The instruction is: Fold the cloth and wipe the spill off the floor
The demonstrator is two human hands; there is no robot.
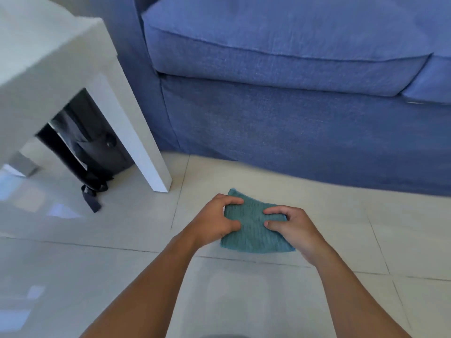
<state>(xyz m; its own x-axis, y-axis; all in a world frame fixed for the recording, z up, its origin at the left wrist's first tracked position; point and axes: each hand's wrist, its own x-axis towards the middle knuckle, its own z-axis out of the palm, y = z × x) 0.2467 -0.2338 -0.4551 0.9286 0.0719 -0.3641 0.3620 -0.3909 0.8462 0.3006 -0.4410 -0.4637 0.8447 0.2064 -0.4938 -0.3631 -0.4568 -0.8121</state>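
Observation:
A teal cloth [253, 230], folded into a small rectangle, lies flat on the pale tiled floor [341, 228] in front of me. My left hand [217, 220] grips its left edge between curled fingers and thumb. My right hand [290, 225] pinches the cloth's right side the same way. Both hands rest on the cloth, fingertips pointing toward each other. No spill shows on the tiles around the cloth.
A blue sofa [292, 106] fills the back and right. A white side table [48, 57] stands at the left, its nearest leg [148, 162] close to the cloth. A dark bag [92, 154] with a strap sits under the table.

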